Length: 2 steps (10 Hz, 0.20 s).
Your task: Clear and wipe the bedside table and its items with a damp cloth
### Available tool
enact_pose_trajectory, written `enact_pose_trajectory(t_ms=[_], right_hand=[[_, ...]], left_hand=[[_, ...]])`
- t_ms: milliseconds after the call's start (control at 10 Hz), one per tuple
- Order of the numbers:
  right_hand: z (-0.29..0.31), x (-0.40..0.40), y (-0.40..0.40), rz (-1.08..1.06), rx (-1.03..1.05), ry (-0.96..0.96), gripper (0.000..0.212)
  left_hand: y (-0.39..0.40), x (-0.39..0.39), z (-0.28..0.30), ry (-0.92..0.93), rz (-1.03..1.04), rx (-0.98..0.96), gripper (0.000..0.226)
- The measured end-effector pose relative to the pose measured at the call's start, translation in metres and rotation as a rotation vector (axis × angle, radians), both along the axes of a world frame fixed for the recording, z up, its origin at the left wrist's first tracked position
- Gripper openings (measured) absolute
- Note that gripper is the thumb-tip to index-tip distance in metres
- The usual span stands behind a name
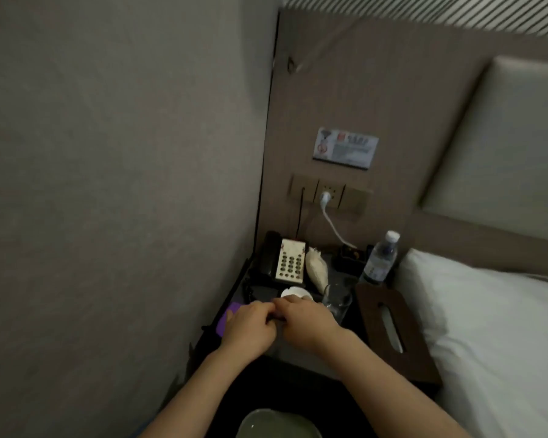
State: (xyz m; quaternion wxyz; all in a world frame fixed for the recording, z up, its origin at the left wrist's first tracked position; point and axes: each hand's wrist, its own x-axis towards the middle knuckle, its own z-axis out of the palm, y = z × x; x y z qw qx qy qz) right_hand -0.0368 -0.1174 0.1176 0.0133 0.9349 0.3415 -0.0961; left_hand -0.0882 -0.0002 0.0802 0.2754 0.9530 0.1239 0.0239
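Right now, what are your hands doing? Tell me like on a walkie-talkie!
Both hands, left hand and right hand, on purple cloth at table front. Phone, glass, water bottle not yet cleared.

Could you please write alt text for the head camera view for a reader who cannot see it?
Both hands, left hand and right hand, meet over a purple cloth on a dark bedside table. Behind them sit a telephone, glass and water bottle, beside a white bed.

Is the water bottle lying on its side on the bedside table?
No, the water bottle stands upright, cap on top, at the back right corner of the bedside table, next to the pillow.
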Motion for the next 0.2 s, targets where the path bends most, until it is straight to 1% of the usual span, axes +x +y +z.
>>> enact_pose_trajectory(t_ms=[200], right_hand=[[0.113, -0.039, -0.049, -0.070, 0.069, -0.237, 0.045]], left_hand=[[-0.024, -0.024, 0.114, -0.290, -0.091, 0.053, 0.032]])
